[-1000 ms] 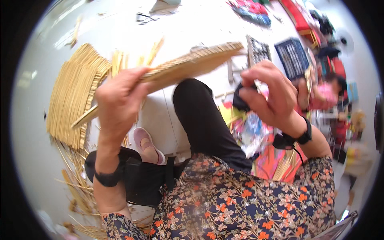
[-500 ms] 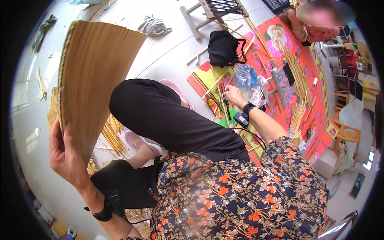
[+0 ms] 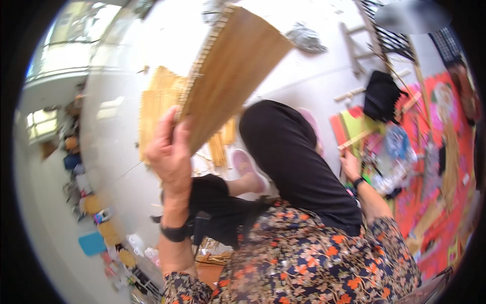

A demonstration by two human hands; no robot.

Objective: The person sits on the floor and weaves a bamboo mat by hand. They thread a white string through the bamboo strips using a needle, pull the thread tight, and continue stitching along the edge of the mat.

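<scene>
My left hand [image 3: 172, 152] is closed on the near lower edge of a stiff, straw-coloured slatted panel [image 3: 238, 66]. The panel is held up and tilted in front of me, and a stitched, ridged border runs along its left side. On the other side of my bent knee, my right hand [image 3: 350, 166] is low over the edge of the floral mat, its fingers curled. A pale flat strip [image 3: 360, 139] lies just beyond those fingers. Motion blur hides whether it is in their grip.
Similar straw-coloured pieces [image 3: 159, 109] lie on the floor behind the panel. A black bag [image 3: 382, 96], a blue-and-clear plastic bag [image 3: 397, 142] and bundled sticks [image 3: 449, 152] are on the red mat [image 3: 435, 182]. Grey cloth [image 3: 307, 39] and a wooden frame [image 3: 357, 53] are farther off.
The view has swung left, so the scene sits farther right and more of the room's left side shows. My left hand still holds the panel. My right hand stays low by the mat.
</scene>
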